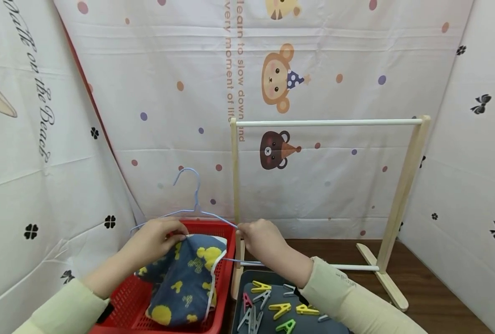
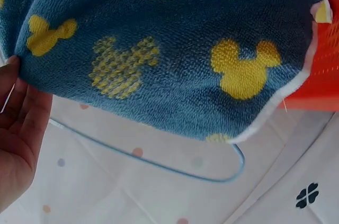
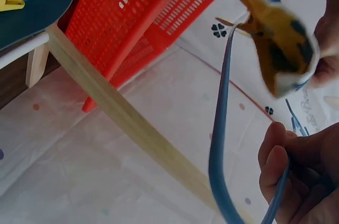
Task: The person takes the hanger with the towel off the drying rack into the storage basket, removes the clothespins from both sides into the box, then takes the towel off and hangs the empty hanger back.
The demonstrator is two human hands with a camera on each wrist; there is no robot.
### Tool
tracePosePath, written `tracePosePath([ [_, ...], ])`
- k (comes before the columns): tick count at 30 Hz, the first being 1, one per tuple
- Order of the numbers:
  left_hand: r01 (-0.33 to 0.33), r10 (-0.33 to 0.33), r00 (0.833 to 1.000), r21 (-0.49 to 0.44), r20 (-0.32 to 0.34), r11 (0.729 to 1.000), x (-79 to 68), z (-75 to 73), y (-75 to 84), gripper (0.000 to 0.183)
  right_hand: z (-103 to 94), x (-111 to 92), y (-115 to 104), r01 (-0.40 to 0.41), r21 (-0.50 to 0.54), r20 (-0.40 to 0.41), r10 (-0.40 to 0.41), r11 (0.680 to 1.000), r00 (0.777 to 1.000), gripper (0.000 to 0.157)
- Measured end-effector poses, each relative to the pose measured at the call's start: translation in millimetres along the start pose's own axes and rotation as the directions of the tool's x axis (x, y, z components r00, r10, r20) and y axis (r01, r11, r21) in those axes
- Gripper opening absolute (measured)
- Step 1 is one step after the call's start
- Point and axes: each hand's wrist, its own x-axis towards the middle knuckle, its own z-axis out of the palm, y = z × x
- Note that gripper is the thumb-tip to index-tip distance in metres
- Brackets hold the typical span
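Observation:
A blue towel [image 1: 189,278] with yellow mouse-head shapes and a white edge hangs over the red basket in the head view. My left hand [image 1: 157,239] pinches its upper edge between thumb and fingers. Behind the towel is a light blue clothes hanger [image 1: 196,197], hook up. With curled fingers, my right hand [image 1: 264,239] grips the hanger's right end. In the right wrist view the hanger's lower bar [image 3: 221,107] runs up to the folded towel [image 3: 283,49], whose underside is yellow. The left wrist view shows a bent hanger end [image 2: 238,168] past the towel's edge.
The red basket [image 1: 223,297] stands below the towel. Beside it a dark grey tray [image 1: 268,324] holds several clothespins, among them a yellow clothespin [image 1: 280,310] and a green clothespin [image 1: 286,326]. A wooden rack with a white top rail [image 1: 326,123] stands behind the tray.

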Motion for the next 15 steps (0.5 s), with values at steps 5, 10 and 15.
tracePosePath([
  [5, -0.028, 0.029, 0.999, 0.024, -0.032, 0.999, -7.4, -12.1, -1.2, 0.022, -5.3, 4, 9, -0.055, 0.041, -0.018, 0.055, 0.998, 0.998, 0.009],
  [10, -0.041, 0.043, 0.998, 0.046, -0.042, 0.998, -11.2, -22.8, -5.8, 0.024, -16.8, 6, 18, -0.103, 0.051, -0.039, 0.105, 0.993, 0.994, 0.007],
  [15, 0.001, -0.002, 1.000, 0.067, 0.014, 0.998, -15.0, -27.1, -9.3, 0.020, -29.4, 1, 29, -0.110, 0.037, -0.072, 0.113, 0.993, 0.991, 0.008],
])
